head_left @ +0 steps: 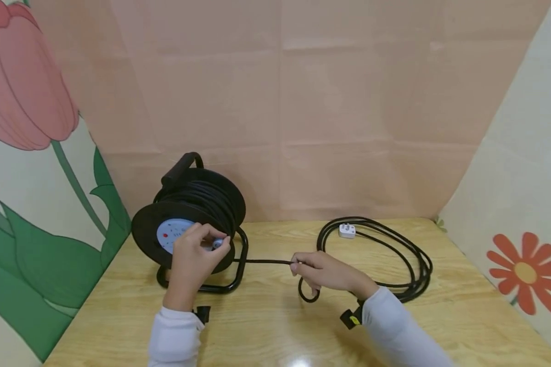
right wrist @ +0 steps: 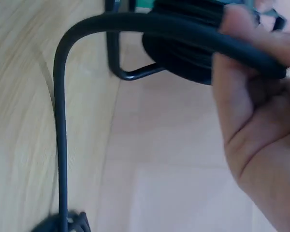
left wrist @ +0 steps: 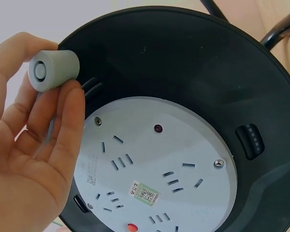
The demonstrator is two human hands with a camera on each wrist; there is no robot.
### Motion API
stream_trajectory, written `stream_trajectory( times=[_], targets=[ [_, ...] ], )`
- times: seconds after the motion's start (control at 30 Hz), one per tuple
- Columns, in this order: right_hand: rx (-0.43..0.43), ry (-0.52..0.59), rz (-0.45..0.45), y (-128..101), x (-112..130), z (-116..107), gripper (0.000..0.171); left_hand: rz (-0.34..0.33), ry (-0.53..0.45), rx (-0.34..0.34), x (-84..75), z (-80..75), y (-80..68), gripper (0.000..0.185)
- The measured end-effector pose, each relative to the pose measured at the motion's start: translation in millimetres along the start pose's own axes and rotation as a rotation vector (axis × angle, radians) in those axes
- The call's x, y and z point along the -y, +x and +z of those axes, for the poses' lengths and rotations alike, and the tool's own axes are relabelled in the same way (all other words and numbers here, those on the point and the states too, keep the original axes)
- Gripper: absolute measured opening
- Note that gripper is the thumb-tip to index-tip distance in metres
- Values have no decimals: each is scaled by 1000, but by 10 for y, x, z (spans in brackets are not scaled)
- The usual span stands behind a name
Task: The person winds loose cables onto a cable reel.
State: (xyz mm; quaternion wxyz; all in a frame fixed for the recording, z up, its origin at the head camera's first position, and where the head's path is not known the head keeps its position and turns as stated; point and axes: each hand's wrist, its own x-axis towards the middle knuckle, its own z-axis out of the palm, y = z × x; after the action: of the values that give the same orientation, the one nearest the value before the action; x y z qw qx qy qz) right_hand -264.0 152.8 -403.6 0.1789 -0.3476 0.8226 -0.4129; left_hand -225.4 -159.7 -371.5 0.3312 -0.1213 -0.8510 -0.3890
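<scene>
A black cable reel [head_left: 153,232] with a pale blue socket panel [left wrist: 145,159] stands at the left of the table, with cable wound round its drum. My left hand [head_left: 190,260] pinches the small grey knob [left wrist: 63,70] at the edge of the reel's face between thumb and fingers. From the reel a black cable [head_left: 266,262] runs taut to my right hand [head_left: 330,272], which grips it between thumb and fingers. In the right wrist view the cable bends in an arc past the hand. Below that hand hangs a small loop of cable [head_left: 309,300].
Loose cable coils [head_left: 424,275] lie on the right of the wooden table [head_left: 266,326], with a white plug [head_left: 347,232] inside them. The reel has a black tubular stand [head_left: 243,255] and a top handle [head_left: 179,171]. Papered walls border the table at the back and sides.
</scene>
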Motion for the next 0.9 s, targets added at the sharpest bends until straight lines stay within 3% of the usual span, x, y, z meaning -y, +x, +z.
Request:
stream_trajectory(
  times=[0.17,0.27,0.4,0.53,0.67,0.9],
  targets=[
    [-121,-225,-87,-57,20,-77,25,2,-18,-11,-9,13,4,13],
    [-184,-329,-67,-84,46,-163,19,14,-24,-22,-13,23,16,13],
    [-203,-337,19,-219,5,-290,17,19,-23,-2,-6,46,19,14],
    [-310,-364,50,-467,-108,-405,25,5,-2,35,7,57,1,15],
    [-375,-457,22,-654,-192,-456,31,-16,14,41,18,45,-16,16],
    [-371,-532,-34,-704,-167,-435,26,-13,20,47,26,33,-22,16]
  ],
)
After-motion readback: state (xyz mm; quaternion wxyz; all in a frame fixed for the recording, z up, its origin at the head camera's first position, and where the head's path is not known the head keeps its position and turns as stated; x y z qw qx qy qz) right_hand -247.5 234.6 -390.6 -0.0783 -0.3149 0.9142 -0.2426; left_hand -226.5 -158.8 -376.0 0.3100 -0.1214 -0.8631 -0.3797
